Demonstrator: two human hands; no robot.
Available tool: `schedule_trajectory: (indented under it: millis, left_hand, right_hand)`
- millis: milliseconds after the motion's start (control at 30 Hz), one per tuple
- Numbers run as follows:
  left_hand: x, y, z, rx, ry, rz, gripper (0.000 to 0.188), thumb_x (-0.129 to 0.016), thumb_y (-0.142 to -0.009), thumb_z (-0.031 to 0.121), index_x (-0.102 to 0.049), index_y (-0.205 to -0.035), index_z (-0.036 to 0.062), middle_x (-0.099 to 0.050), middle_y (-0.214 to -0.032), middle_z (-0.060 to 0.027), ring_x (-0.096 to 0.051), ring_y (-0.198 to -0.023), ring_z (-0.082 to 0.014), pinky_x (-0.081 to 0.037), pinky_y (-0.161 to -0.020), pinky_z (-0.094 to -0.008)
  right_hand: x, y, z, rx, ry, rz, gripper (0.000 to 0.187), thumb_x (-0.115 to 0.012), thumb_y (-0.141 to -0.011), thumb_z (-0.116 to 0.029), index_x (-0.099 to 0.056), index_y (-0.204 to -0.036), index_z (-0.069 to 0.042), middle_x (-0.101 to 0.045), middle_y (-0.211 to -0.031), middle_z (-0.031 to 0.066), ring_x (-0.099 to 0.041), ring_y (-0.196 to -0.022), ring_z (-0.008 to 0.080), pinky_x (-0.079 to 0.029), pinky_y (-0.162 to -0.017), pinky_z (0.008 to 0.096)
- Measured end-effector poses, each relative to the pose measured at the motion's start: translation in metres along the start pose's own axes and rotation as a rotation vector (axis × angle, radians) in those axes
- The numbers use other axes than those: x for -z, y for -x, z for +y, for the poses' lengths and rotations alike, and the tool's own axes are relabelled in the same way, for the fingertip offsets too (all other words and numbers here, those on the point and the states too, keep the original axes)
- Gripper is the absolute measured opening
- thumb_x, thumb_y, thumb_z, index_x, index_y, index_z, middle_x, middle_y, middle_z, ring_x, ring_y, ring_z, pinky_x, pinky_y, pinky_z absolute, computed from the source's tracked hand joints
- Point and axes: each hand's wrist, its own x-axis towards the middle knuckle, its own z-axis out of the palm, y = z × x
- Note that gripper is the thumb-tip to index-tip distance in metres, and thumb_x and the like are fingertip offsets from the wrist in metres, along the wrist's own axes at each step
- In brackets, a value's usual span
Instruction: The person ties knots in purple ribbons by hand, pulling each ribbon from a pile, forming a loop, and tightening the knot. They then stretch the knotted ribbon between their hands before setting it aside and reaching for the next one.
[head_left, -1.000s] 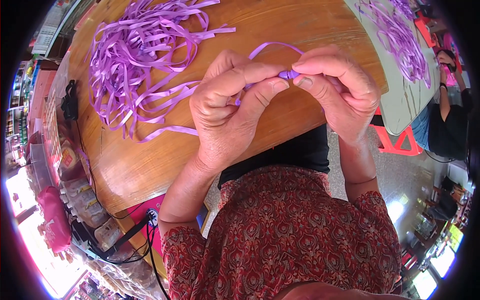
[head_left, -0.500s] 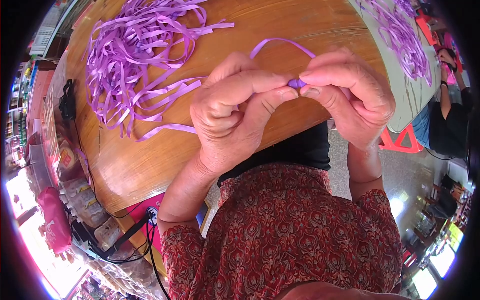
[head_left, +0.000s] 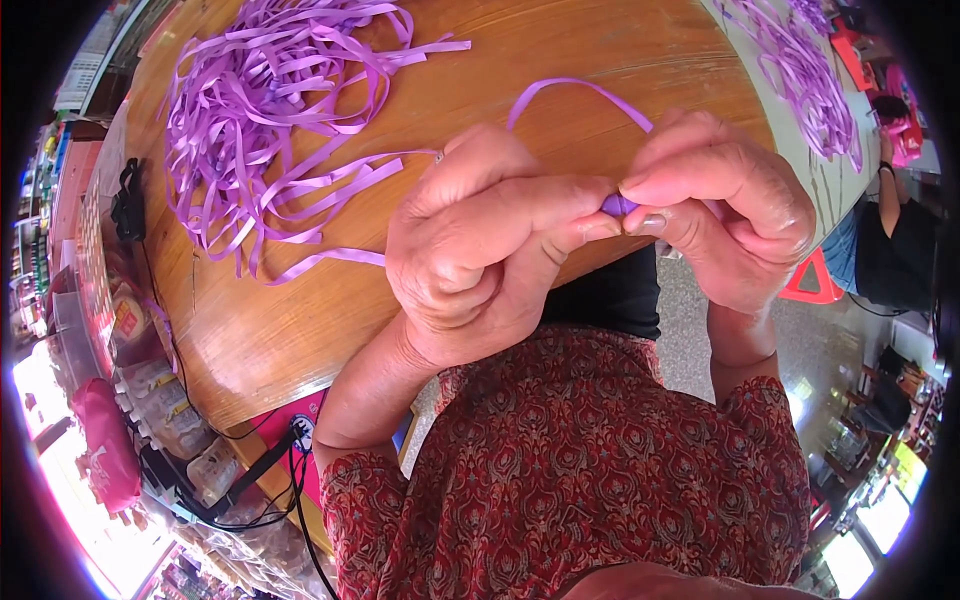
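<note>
Between my two hands, over the table's near edge, a purple ribbon (head_left: 580, 82) is pinched at a small bunched spot, perhaps a knot. Thumb and forefinger of my left hand (head_left: 490, 240) press on one side of that spot. My right hand (head_left: 725, 205) pinches it from the other side, its fingertips almost touching the left ones. Part of the ribbon arches up behind the hands in a loop. Where its ends run is hidden by my fingers. Beyond my left hand, a tangled heap of purple ribbons (head_left: 250, 100) lies on the wooden table (head_left: 280, 345).
More purple ribbons (head_left: 800, 85) lie on a pale table (head_left: 850, 190) at the right, where another person (head_left: 895, 250) sits near a red stool (head_left: 812, 280). Black cables (head_left: 300, 480) and a pink pouch (head_left: 105, 445) are at the lower left.
Both hands have moved a little to the right and nearer to me, carrying the pinched ribbon along. The heap stays where it was.
</note>
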Motion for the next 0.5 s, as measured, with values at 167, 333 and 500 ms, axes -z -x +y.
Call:
schedule_trajectory:
  millis: [167, 333, 500]
  left_hand:
    - [0.0, 0.0, -0.004, 0.015, 0.015, -0.02, 0.015, -0.072, -0.074, 0.006, -0.065, -0.087, 0.0025, -0.056, -0.074, -0.0039, -0.05, -0.066, -0.0148, -0.04, -0.06, -0.0265]
    - [0.0, 0.003, -0.006, 0.0, 0.003, -0.019, 0.013, -0.071, -0.075, 0.004, -0.064, -0.086, 0.0019, -0.056, -0.074, -0.0044, -0.05, -0.066, -0.0146, -0.04, -0.06, -0.0262]
    - [-0.003, 0.0, -0.012, 0.002, 0.024, 0.009, 0.017, -0.073, -0.072, 0.002, -0.068, -0.088, 0.005, -0.058, -0.069, -0.0025, -0.048, -0.057, -0.0126, -0.039, -0.051, -0.0251]
  right_hand:
    - [-0.007, 0.002, 0.005, -0.121, -0.244, 0.057, 0.015, -0.072, -0.071, -0.003, -0.063, -0.083, 0.002, -0.06, -0.075, 0.01, -0.054, -0.064, 0.0145, -0.04, -0.055, 0.024]
    - [0.0, -0.008, -0.001, -0.106, -0.158, -0.028, 0.013, -0.07, -0.073, -0.001, -0.063, -0.084, 0.002, -0.06, -0.076, 0.0104, -0.055, -0.065, 0.0136, -0.04, -0.054, 0.0221]
    - [0.005, -0.01, 0.007, -0.095, -0.098, -0.131, 0.013, -0.068, -0.074, 0.004, -0.063, -0.086, 0.003, -0.06, -0.079, 0.0103, -0.056, -0.068, 0.0131, -0.042, -0.054, 0.0211]
